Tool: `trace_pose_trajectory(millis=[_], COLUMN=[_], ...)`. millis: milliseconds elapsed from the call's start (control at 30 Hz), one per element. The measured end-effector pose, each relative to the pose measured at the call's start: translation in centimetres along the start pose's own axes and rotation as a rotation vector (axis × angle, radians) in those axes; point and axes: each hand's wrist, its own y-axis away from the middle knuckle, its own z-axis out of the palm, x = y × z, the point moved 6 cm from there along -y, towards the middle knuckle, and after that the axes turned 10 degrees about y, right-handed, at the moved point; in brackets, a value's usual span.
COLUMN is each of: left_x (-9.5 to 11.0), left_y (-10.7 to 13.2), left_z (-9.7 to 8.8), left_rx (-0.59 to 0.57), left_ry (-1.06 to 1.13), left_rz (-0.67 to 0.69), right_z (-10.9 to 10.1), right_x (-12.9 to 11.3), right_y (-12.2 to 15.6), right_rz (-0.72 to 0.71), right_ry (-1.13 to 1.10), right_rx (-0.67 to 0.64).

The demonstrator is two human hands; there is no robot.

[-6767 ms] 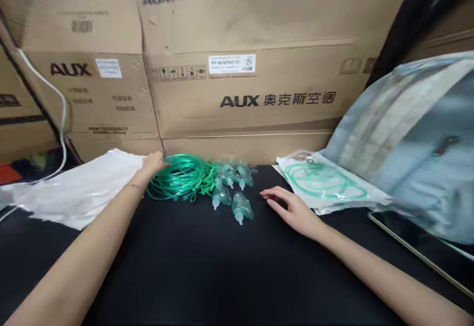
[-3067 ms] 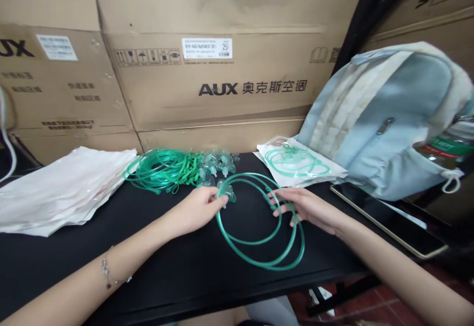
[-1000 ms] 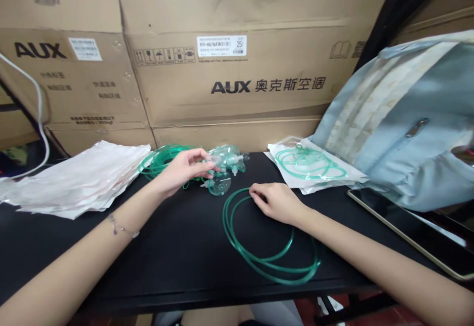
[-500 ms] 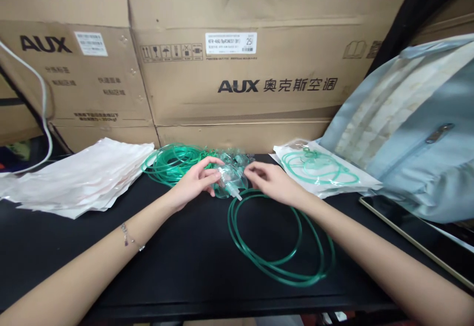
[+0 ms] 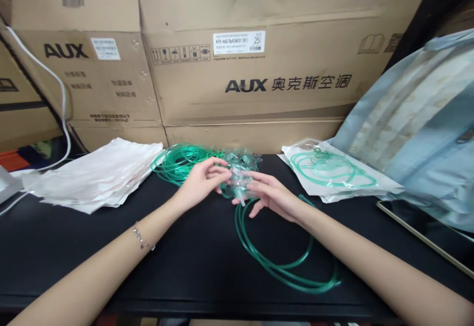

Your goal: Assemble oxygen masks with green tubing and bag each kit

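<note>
Between my two hands is a clear, green-tinted oxygen mask (image 5: pixel 239 183), its pale connector spout pointing down toward the table. My left hand (image 5: pixel 208 175) is closed on the mask's left edge with thumb and fingers. From the right, my right hand (image 5: pixel 268 192) grips the mask, fingertips across its front and the other fingers lower down near the spout. A loose coil of green tubing (image 5: pixel 276 266) lies on the black table under my right hand and forearm. Whether it joins the mask is hidden.
Behind my left hand is a heap of green tubing (image 5: pixel 181 160) with more clear masks. White packets (image 5: pixel 99 168) are stacked at left; a packed mask set (image 5: pixel 326 165) lies at right. A phone or tablet (image 5: pixel 425 237), a light-blue bag (image 5: pixel 425 118) and cardboard boxes (image 5: pixel 240 103) border the table.
My right hand has gone from a bent-finger hold at the mask's right edge to reaching across its front. The view has turned slightly left. The tubing coil's shape has shifted a little.
</note>
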Motion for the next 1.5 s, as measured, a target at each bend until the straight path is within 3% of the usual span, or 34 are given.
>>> trace_pose_trajectory(millis=[133, 233, 333, 500, 600, 767, 833, 933, 1067, 1200, 1300, 1400, 1500], left_x=[2.1, 0.8, -0.7, -1.2, -1.1, 1.4, 3.5, 7.6, 13.5, 16.9, 15.6, 10.8, 5.4], left_y=[-0.5, -1.4, -1.6, -1.5, -2.2, -4.7, -5.8, -7.4, -8.3, -6.9, -4.7, -2.2, -0.1], left_z=[-4.8, -6.6, -6.3, -3.0, -2.1, -4.1, -5.2, -5.8, -5.9, -4.8, -2.8, -0.2, 1.2], left_rx=[0.251, 0.128, -0.025, -0.090, -0.038, 0.217, 0.294, 0.286, 0.314, 0.285, 0.207, 0.071, -0.034], left_ry=[-0.554, -0.864, -0.981, -1.042, -0.860, -0.423, -0.158, 0.073, 0.089, 0.072, 0.112, 0.075, -0.054], left_rz=[0.269, 0.191, 0.162, 0.242, 0.220, 0.221, 0.259, 0.341, 0.398, 0.444, 0.418, 0.224, 0.052], right_z=[-1.0, -1.5, -1.6, -1.3, -1.3, -1.5, -1.5, -1.5, -1.4, -1.4, -1.1, -0.6, -0.6], right_x=[-0.4, -0.5, -0.4, -0.2, -0.1, 0.0, 0.1, 0.1, 0.1, -0.5, -1.0, -1.2, -1.3], right_y=[0.0, 0.0, 0.1, -0.1, -0.2, -0.2, -0.2, -0.2, -0.1, 0.0, 0.1, 0.2, 0.2], right_rz=[-0.019, -0.005, 0.005, 0.000, 0.002, -0.004, -0.004, -0.023, -0.061, -0.126, -0.133, -0.102, -0.121], right_ry=[-0.032, 0.028, 0.079, 0.049, 0.020, -0.028, -0.043, -0.076, -0.129, -0.230, -0.346, -0.392, -0.323], right_rx=[0.127, 0.165, 0.168, 0.173, 0.178, 0.178, 0.188, 0.202, 0.195, 0.160, 0.099, 0.055, 0.117])
